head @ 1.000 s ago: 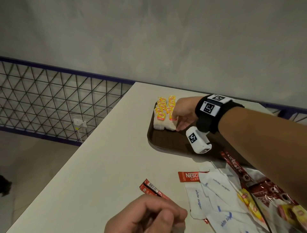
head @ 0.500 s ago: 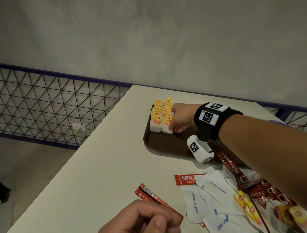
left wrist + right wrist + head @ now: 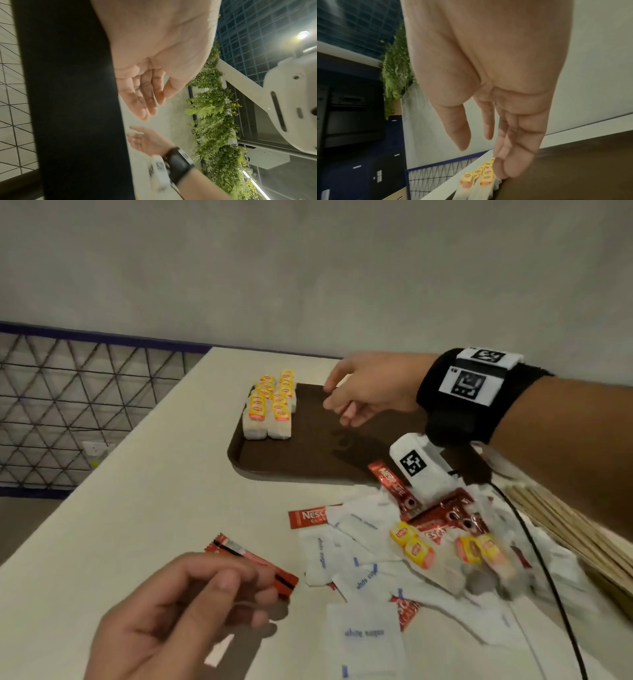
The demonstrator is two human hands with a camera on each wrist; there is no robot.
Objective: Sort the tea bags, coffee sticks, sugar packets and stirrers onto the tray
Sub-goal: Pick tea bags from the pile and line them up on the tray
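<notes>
Tea bags (image 3: 269,405) sit in two neat rows at the far left corner of the brown tray (image 3: 308,453), tags up, the rows running away from me. My right hand (image 3: 368,386) hovers over the tray just beside them, fingers loose and nearly straight, holding nothing; the right wrist view confirms an empty palm above the yellow tags.

Down near me, my left hand (image 3: 191,611) hangs above the table (image 3: 137,508) with fingers loosely curled. A red coffee stick (image 3: 253,566) lies just past my fingertips, but I cannot tell whether I am touching it; the left wrist view shows an empty palm.

The unsorted heap lies on the table on the near side of the tray, toward my right: white sugar packets (image 3: 363,577), more red sticks, loose tea bags (image 3: 412,544), and wooden stirrers (image 3: 575,529) at the far right edge. That heap is below and behind my right hand, nearer to it than to my left. The lone stick, long axis slanting right and toward me, is the left's business, I reckon.
</notes>
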